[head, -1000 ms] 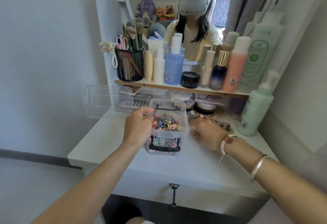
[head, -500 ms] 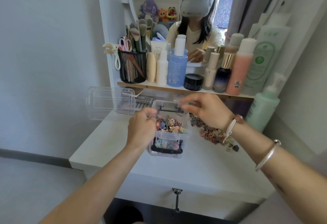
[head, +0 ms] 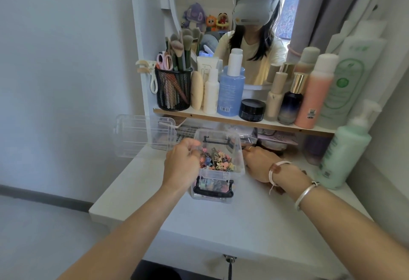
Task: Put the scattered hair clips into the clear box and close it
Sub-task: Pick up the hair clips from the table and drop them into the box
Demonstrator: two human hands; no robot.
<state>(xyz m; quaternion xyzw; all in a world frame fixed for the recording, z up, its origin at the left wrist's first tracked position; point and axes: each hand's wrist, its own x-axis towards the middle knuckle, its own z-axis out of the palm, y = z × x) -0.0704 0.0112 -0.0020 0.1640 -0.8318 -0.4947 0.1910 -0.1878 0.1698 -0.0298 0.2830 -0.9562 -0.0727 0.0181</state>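
A clear box (head: 221,174) with black latches stands open on the white vanity top (head: 232,224). Several small colourful hair clips (head: 218,162) lie heaped inside it. My left hand (head: 181,166) grips the box's left rim, thumb over the edge. My right hand (head: 261,162) rests palm down on the table just right of the box. Its fingers are curled over the scattered clips, which are mostly hidden beneath it. One loose clip (head: 304,171) peeks out past my wrist. The box's clear lid (head: 143,139) lies apart at the back left.
A low shelf (head: 243,122) just behind the box carries a black mesh brush cup (head: 173,90), a blue bottle (head: 231,90), a black jar (head: 253,110) and other bottles. A green pump bottle (head: 345,153) stands on the table at the right. A mirror lies behind.
My right hand was over the box's far edge half a second ago; it has dropped back right onto the clip pile. My left hand stays on the box's rim.
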